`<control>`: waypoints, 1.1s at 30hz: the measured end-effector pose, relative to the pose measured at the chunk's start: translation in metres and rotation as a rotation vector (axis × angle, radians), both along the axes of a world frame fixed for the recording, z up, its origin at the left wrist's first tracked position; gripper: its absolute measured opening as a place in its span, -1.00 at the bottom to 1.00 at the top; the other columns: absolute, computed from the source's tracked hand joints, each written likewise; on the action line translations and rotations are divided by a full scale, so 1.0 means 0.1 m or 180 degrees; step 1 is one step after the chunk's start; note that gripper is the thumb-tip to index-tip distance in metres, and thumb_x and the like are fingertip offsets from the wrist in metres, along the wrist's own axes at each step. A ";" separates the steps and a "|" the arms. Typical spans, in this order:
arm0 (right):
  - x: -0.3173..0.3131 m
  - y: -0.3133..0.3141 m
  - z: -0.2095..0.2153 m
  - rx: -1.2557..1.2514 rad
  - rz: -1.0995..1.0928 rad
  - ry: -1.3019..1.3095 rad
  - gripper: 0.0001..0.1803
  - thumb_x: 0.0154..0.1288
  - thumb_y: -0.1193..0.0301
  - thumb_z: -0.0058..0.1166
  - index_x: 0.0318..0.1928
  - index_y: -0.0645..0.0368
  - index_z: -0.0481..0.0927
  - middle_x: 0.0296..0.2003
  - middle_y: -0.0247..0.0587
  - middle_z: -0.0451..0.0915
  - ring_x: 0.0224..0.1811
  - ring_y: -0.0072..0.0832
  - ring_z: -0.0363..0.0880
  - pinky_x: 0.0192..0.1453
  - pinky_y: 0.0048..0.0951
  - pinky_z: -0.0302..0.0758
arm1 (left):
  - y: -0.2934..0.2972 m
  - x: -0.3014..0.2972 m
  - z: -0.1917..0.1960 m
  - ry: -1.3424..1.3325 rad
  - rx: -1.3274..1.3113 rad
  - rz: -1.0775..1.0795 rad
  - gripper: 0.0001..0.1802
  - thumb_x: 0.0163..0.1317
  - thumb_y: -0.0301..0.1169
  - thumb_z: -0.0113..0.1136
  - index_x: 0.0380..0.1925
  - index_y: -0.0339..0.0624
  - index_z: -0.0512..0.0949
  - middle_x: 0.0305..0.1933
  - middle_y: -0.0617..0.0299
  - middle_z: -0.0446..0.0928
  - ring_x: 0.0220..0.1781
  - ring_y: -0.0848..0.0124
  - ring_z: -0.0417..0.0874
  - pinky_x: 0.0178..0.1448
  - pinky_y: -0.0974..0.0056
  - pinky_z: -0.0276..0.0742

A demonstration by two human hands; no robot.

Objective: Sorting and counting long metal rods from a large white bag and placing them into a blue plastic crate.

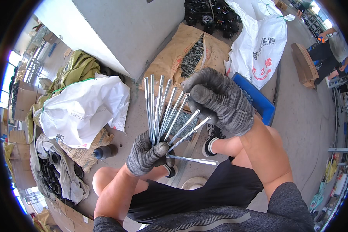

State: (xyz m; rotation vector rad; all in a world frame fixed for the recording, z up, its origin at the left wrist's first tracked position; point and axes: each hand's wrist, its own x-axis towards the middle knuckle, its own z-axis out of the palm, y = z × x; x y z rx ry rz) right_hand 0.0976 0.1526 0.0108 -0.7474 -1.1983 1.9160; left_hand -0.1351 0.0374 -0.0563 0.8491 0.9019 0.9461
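A fanned bundle of long, shiny metal rods point(157, 112) is gripped near its lower end by my left hand point(147, 154), in a grey knit glove. Several rods have a slightly thicker section at the upper end. One rod lies apart from the fan, pointing right, low by my left fingers. My right hand point(226, 102), gloved alike, is closed with its fingertips at the top of one rod. Whatever small part may be in those fingertips is hidden. Behind the rods, a container of small metal parts point(180, 125) shows in part.
Ahead lies a torn brown sack point(162, 58) of metal pieces, with a blue bin point(267, 116) to its right. White sacks point(85, 106) point(259, 42) lie left and stand far right. A dark bottle point(105, 151) is on the floor at left. Another person point(330, 50) is at far right.
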 end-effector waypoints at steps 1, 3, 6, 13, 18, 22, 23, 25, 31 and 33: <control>0.01 0.00 0.01 0.0001 -0.0003 -0.0001 -0.83 0.39 0.31 0.27 -0.08 0.06 0.66 -0.46 -0.39 0.63 -0.61 -0.71 0.44 -0.65 -0.68 0.25 | 0.00 -0.01 -0.01 0.0031 0.0001 -0.0003 -0.53 0.32 -0.06 0.35 -0.12 -0.27 0.53 -0.49 0.30 0.57 -0.54 0.61 0.52 -0.48 0.48 0.38; 0.03 0.02 0.02 -0.0298 0.0172 0.0441 -0.82 0.39 0.33 0.27 -0.07 0.07 0.65 -0.45 -0.37 0.64 -0.62 -0.71 0.43 -0.64 -0.69 0.25 | 0.00 -0.02 0.00 0.0011 -0.0006 -0.0077 -0.53 0.32 -0.05 0.35 -0.12 -0.27 0.53 -0.48 0.28 0.59 -0.55 0.61 0.52 -0.49 0.48 0.37; 0.03 0.04 -0.01 -0.0400 0.0003 0.0573 -0.82 0.37 0.31 0.29 -0.10 0.08 0.66 -0.45 -0.35 0.65 -0.65 -0.70 0.41 -0.65 -0.70 0.23 | 0.00 -0.07 -0.05 0.0023 0.0028 -0.0209 -0.54 0.33 -0.06 0.33 -0.13 -0.27 0.52 -0.46 0.22 0.62 -0.55 0.58 0.55 -0.49 0.46 0.39; 0.08 0.03 0.09 -0.0220 0.0088 0.0057 -0.81 0.34 0.32 0.32 -0.10 0.10 0.72 -0.36 -0.42 0.64 -0.37 -0.71 0.56 -0.33 -0.67 0.52 | 0.03 -0.04 0.06 -0.0063 0.0111 -0.0577 -0.59 0.41 -0.15 0.25 -0.09 -0.34 0.49 -0.45 0.14 0.64 -0.47 0.40 0.71 -0.43 0.32 0.55; 0.16 0.07 0.03 0.0285 0.0392 -0.0248 -0.77 0.31 0.32 0.35 -0.07 0.09 0.71 -0.33 -0.49 0.61 -0.30 -0.72 0.56 -0.23 -0.66 0.57 | 0.04 -0.02 0.10 0.0019 0.0199 -0.0635 -0.56 0.42 -0.14 0.24 -0.05 -0.36 0.48 -0.47 0.13 0.63 -0.48 0.39 0.70 -0.41 0.30 0.56; 0.14 0.04 0.17 -0.0818 0.0532 0.0113 -0.76 0.33 0.32 0.33 -0.04 0.08 0.69 -0.36 -0.50 0.58 -0.33 -0.72 0.53 -0.27 -0.69 0.54 | 0.04 0.02 0.12 0.0151 0.0210 -0.0589 -0.55 0.41 -0.11 0.24 -0.09 -0.35 0.49 -0.49 0.14 0.62 -0.47 0.41 0.69 -0.41 0.31 0.55; 0.12 0.03 0.18 -0.0896 0.0489 0.0009 -0.76 0.34 0.32 0.31 -0.04 0.07 0.68 -0.37 -0.51 0.57 -0.35 -0.74 0.52 -0.29 -0.69 0.53 | 0.04 0.01 0.11 0.0151 0.0210 -0.0594 -0.55 0.41 -0.11 0.24 -0.09 -0.35 0.49 -0.49 0.14 0.62 -0.47 0.41 0.69 -0.41 0.31 0.55; 0.13 0.04 0.19 -0.0974 0.0450 -0.0093 -0.77 0.34 0.31 0.30 -0.03 0.06 0.67 -0.38 -0.53 0.55 -0.36 -0.75 0.50 -0.31 -0.70 0.52 | 0.02 -0.03 0.07 0.0109 0.0182 -0.0620 -0.56 0.41 -0.09 0.24 -0.12 -0.33 0.49 -0.48 0.14 0.63 -0.47 0.41 0.69 -0.42 0.32 0.55; 0.14 0.02 0.06 0.0162 0.0380 -0.0487 -0.72 0.36 0.29 0.29 0.02 0.05 0.64 -0.39 -0.55 0.55 -0.34 -0.73 0.56 -0.28 -0.70 0.54 | 0.00 0.05 0.07 -0.0182 -0.0061 -0.0145 -0.47 0.25 0.03 0.37 -0.22 -0.28 0.54 -0.48 0.08 0.62 -0.57 0.37 0.64 -0.53 0.37 0.48; 0.08 -0.01 0.09 -0.0171 0.0037 -0.0514 -0.73 0.38 0.32 0.22 0.02 0.15 0.66 -0.54 -0.54 0.48 -0.67 -0.80 0.26 -0.63 -0.73 0.13 | 0.00 0.06 0.10 -0.0213 -0.0100 -0.0078 -0.49 0.26 0.01 0.37 -0.22 -0.27 0.52 -0.49 0.08 0.60 -0.57 0.36 0.64 -0.52 0.37 0.50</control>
